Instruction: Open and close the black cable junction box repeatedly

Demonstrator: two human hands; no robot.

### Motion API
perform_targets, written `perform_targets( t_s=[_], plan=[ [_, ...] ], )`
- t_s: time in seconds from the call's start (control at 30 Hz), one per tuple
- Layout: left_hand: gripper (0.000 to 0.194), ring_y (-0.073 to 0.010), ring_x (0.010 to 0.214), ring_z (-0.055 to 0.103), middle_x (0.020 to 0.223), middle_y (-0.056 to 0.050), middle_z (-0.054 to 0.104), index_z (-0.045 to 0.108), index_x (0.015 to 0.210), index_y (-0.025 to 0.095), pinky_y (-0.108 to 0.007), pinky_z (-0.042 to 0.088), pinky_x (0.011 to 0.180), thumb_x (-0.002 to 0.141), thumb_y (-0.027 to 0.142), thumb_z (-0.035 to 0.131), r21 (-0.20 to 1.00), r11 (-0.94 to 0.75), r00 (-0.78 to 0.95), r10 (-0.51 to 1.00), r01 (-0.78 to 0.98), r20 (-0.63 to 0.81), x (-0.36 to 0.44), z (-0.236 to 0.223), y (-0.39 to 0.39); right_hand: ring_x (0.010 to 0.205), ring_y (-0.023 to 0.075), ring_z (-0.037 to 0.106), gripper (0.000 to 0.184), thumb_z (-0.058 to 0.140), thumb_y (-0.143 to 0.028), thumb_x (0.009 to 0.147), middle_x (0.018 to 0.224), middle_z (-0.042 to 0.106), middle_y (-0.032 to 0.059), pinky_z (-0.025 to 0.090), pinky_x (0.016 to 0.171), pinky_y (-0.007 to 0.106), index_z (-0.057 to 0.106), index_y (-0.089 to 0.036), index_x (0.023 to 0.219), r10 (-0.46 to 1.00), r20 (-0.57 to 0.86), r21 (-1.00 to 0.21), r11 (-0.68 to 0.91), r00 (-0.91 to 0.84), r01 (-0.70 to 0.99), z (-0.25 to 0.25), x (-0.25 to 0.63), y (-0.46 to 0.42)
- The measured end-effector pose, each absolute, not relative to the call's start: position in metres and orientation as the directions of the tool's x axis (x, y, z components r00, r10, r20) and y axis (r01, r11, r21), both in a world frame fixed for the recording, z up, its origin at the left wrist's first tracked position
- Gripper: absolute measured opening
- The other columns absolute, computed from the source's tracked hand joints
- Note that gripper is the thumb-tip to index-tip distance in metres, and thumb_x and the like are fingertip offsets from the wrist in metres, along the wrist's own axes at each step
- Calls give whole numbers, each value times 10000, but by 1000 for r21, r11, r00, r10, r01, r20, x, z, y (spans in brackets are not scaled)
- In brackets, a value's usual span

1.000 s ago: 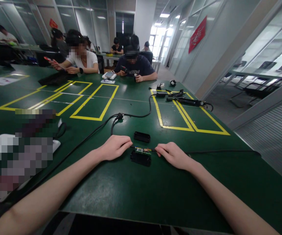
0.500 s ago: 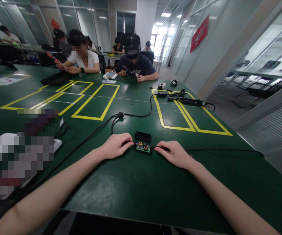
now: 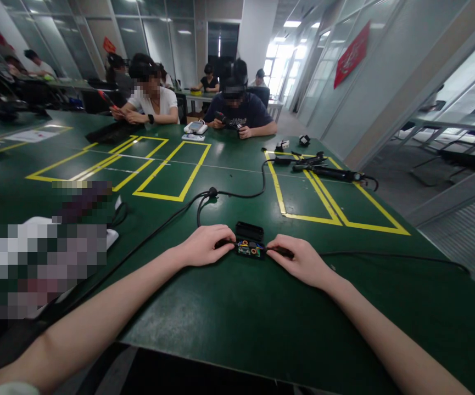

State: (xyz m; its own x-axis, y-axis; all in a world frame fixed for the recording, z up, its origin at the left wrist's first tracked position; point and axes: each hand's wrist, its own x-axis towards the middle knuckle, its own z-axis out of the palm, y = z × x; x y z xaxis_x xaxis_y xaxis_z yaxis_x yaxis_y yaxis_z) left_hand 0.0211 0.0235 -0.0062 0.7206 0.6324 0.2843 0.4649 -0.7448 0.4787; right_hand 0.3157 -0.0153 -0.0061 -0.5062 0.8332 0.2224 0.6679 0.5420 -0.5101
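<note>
A small open black case sits on the green table between my hands, showing a circuit board (image 3: 250, 249) with copper coils and coloured wires. Just behind it lies a black cover (image 3: 249, 231), hollow side up. At the case's left end, my left hand (image 3: 209, 246) is closed, thumb and fingers pinching a black cable (image 3: 199, 213). On the opposite end my right hand (image 3: 301, 260) pinches another black cable (image 3: 389, 254), which runs off to the right across the table. My fingers partly hide where both cables enter the case.
A black plug (image 3: 212, 192) and a long cord lie beyond my left hand. Black tools (image 3: 323, 173) rest at the back right among yellow tape outlines (image 3: 309, 218). Blurred-out items and a white object (image 3: 35, 225) are at left. Two people (image 3: 241, 109) work across the table.
The whole view has shifted, so everything appears farther right. Both hands stay at the case's ends, and the board appears tipped slightly and darker.
</note>
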Motion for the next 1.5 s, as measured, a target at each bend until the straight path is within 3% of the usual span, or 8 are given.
perform_targets(
  t_s=[0.2, 0.43, 0.87, 1.1, 1.27, 1.5],
  plan=[
    [156, -172, 817, 653, 922, -42, 686, 679, 998, 189, -272, 499, 756, 1016, 267, 545, 490, -772, 743, 591, 405, 316, 20, -6, 23, 809, 207, 677, 292, 485, -356, 1053, 921, 714, 75, 526, 752, 341, 721, -210, 960, 818, 229, -525, 560, -527, 641, -4, 316, -15],
    [167, -176, 845, 658, 947, -47, 701, 688, 1035, 191, -289, 522, 797, 1007, 276, 547, 512, -753, 735, 608, 414, 299, 19, -5, 22, 792, 202, 661, 396, 442, -406, 1080, 883, 689, 71, 514, 733, 332, 737, -206, 908, 814, 208, -549, 556, -543, 624, -3, 316, -14],
    [170, -187, 905, 636, 974, -56, 651, 630, 896, 192, -307, 524, 829, 1004, 239, 508, 583, -717, 723, 625, 382, 294, 26, -8, 20, 873, 231, 659, 232, 616, -364, 1004, 904, 728, 82, 540, 801, 384, 742, -218, 875, 816, 289, -565, 567, -501, 599, -10, 318, -11],
    [128, -197, 878, 622, 934, -44, 649, 608, 908, 200, -315, 524, 803, 995, 215, 515, 506, -718, 688, 664, 477, 293, 30, -11, 18, 849, 216, 658, 221, 534, -367, 1026, 917, 708, 73, 538, 785, 357, 675, -223, 933, 838, 276, -640, 525, -470, 561, -7, 313, -13],
    [123, -202, 890, 634, 954, -52, 662, 620, 963, 196, -323, 527, 810, 1012, 207, 507, 474, -758, 704, 626, 448, 335, 30, -12, 17, 822, 213, 641, 124, 593, -321, 971, 922, 701, 70, 546, 765, 360, 665, -222, 946, 836, 257, -642, 523, -486, 561, -7, 315, -13],
    [137, -204, 940, 662, 1001, -60, 700, 653, 1024, 197, -325, 536, 853, 1026, 207, 517, 484, -759, 710, 621, 436, 333, 29, -11, 17, 924, 237, 676, 179, 516, -307, 1021, 988, 720, 85, 556, 866, 390, 673, -225, 1000, 830, 249, -668, 521, -499, 532, -5, 316, -13]
  ],
)
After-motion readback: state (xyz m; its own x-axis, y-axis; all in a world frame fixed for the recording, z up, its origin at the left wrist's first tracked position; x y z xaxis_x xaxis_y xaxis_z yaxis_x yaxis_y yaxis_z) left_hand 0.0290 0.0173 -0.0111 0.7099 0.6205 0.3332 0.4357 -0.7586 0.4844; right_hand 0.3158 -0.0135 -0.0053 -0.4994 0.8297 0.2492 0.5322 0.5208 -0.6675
